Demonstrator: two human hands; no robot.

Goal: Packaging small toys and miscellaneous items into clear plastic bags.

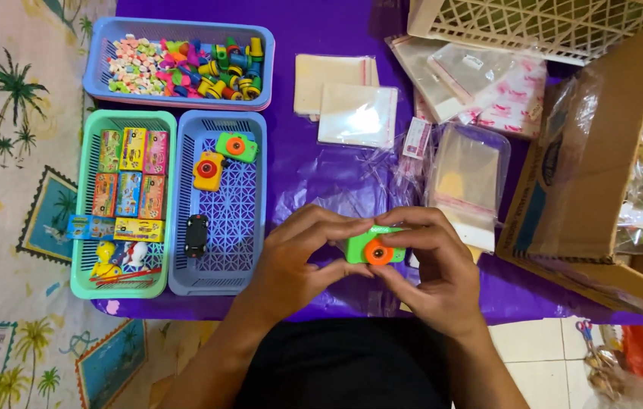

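- Both hands gripped one green toy camera (371,246) with an orange lens: the left hand (299,261) pinched its left end between thumb and fingers, and the right hand (435,269) clasped its right end and top edge.
- That toy camera was held just above the purple table cover (321,182), near its front edge and right of the blue basket (219,201).
- Inside the blue basket lay a second green toy camera (236,146), a yellow toy camera (208,170) and a small black toy car (196,235).
- Left of the blue basket, touching it, sat a teal basket (121,203) of small coloured boxes.
- Behind the blue basket stood a wider blue tray (181,62) of tiny bright toys.
- Right of the blue basket, beyond the hands, lay clear plastic bags (469,170), with a cardboard box (602,174) further right.
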